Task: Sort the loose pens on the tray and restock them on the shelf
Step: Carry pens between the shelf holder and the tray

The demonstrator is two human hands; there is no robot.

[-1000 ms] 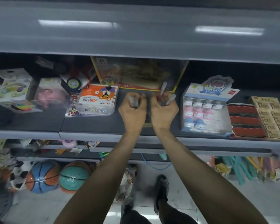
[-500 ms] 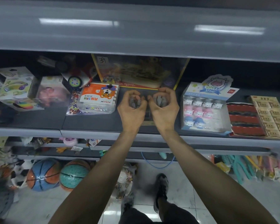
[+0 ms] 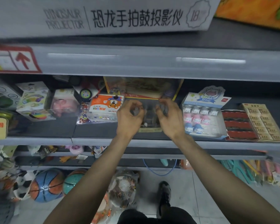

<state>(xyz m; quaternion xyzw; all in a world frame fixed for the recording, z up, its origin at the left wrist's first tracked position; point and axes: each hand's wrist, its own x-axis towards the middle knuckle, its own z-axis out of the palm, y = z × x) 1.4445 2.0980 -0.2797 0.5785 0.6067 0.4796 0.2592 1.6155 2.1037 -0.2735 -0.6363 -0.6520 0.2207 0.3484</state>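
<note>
Shop shelf (image 3: 103, 131) ahead: my left hand (image 3: 129, 117) and right hand (image 3: 170, 118) each curl around grey pens (image 3: 135, 110), light, slick, blurred; best gripped mid-barrel.

Pretty dim overall; ceiling tubes glare off the glossy grey shelf lip (image 3: 145, 62) at 12 o'clock. Both hands are motion-smeared, edges curve fisheye-style, and the shelf recess behind sits in deep shadow.

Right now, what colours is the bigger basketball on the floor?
Blue and orange panels with dark seams on the basketball, seen in the head view.
</note>
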